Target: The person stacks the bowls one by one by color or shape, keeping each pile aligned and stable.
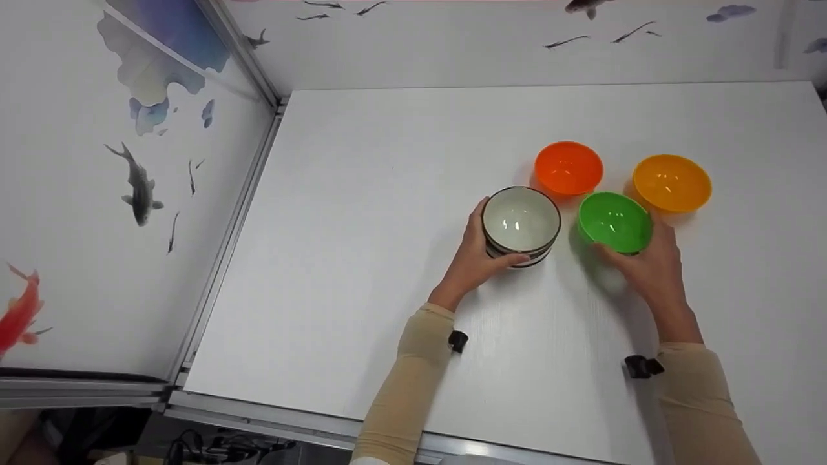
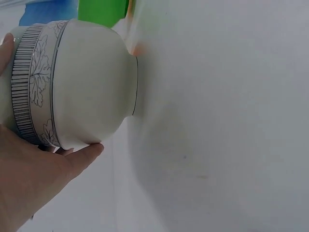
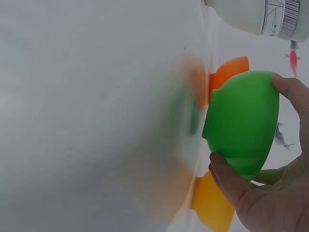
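Note:
A stack of pale ceramic bowls point(image 1: 521, 219) with dark rims is gripped by my left hand point(image 1: 473, 263), thumb along the near side. In the left wrist view the bowls point(image 2: 91, 87) show a leaf-patterned band; I cannot tell whether the base touches the table. My right hand point(image 1: 654, 268) holds a green bowl point(image 1: 614, 223) upright between thumb and fingers. Its base appears just off the table in the right wrist view. Behind the green bowl stand an orange bowl point(image 1: 568, 169) and a yellow bowl point(image 1: 672, 183), neither held.
The white table point(image 1: 362, 245) has a metal frame along its left and front edges. Printed panels point(image 1: 517, 51) with fish stand at the back and left. Dark cables point(image 1: 213, 445) lie below the front edge.

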Demonstrator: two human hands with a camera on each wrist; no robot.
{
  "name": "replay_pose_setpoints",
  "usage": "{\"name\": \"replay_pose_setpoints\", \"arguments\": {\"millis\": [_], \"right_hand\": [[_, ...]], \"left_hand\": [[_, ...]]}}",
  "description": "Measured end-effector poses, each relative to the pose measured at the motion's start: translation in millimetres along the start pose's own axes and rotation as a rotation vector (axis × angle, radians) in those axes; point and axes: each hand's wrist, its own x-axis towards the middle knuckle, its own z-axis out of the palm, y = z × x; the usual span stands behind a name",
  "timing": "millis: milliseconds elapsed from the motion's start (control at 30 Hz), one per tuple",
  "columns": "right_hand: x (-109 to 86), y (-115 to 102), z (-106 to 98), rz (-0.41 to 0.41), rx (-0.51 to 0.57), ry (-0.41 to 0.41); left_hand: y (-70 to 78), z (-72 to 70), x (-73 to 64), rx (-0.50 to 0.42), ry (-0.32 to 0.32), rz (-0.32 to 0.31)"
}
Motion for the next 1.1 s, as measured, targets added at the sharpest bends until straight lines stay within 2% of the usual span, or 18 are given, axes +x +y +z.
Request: {"name": "replay_pose_setpoints", "arguments": {"millis": [267,567,800,1100], "right_hand": [[-7.9,-7.4,-11.1,0.003,-0.009,0.015],[-10.4,-31.2,-20.3,-0.021,0.019,0.011],[-12.6,-42.1,-22.6,-0.073,0.026,0.018],[-16.3,-62.2,-26.3,-0.133,0.039,0.024]], "left_hand": [[2.0,0.1,2.2,-0.005,0.012,-0.001],[1.4,-0.7,1.6,-0.010,0.009,0.010],[-2.7,-2.5,1.2,-0.029,0.023,0.005],[0.7,1.4,1.6,-0.025,0.029,-0.004]]}}
